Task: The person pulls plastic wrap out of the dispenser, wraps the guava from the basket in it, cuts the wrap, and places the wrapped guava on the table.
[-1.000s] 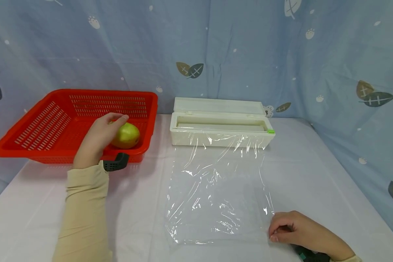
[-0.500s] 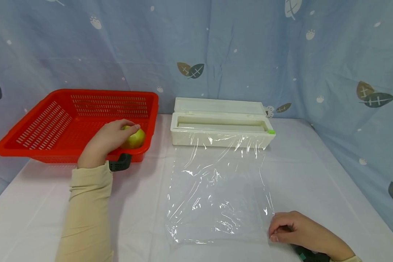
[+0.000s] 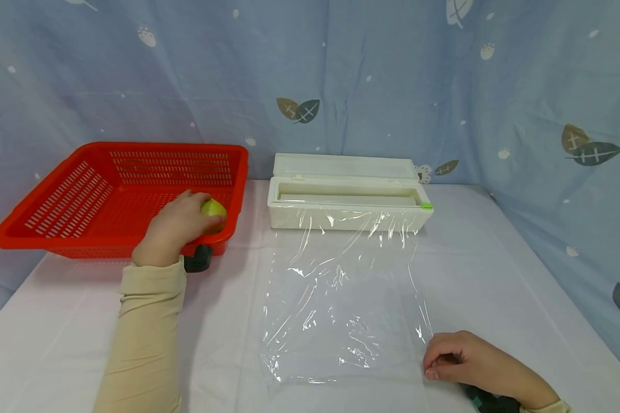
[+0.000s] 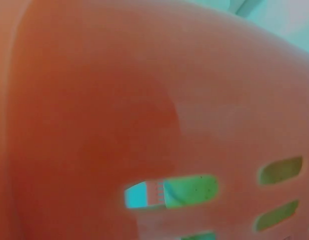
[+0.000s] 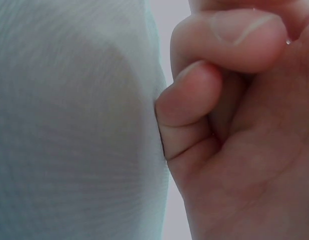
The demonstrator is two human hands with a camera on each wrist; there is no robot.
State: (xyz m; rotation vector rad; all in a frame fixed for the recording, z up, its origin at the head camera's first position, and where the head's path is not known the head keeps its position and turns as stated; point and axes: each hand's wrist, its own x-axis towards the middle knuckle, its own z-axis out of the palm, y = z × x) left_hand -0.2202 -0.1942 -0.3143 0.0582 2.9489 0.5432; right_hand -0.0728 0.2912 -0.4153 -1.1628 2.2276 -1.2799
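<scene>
In the head view, my left hand [image 3: 178, 223] grips a round yellow-green fruit [image 3: 214, 209] at the near right corner of the red plastic basket [image 3: 18, 234]. Its thumb lies along the near side of the fruit, and the hand covers much of it. Through the basket's slots in the left wrist view, a speckled green piece of the fruit [image 4: 197, 190] shows. My right hand [image 3: 475, 361] rests on the table at the near right corner of a clear plastic wrap sheet [image 3: 341, 310], fingers curled, seeming to pinch its edge. In the right wrist view, curled fingers [image 5: 194, 95] show beside white cloth.
A white wrap dispenser box [image 3: 348, 218] with its lid raised stands at the back middle, and the sheet runs from it toward me. White cloth [image 3: 227, 344] covers the table. A blue patterned curtain [image 3: 367, 74] hangs behind and along the right.
My left hand has moved slightly right and down onto the fruit, closing its fingers and thumb round it; the fruit has shifted right within the basket. My right hand has stayed still.
</scene>
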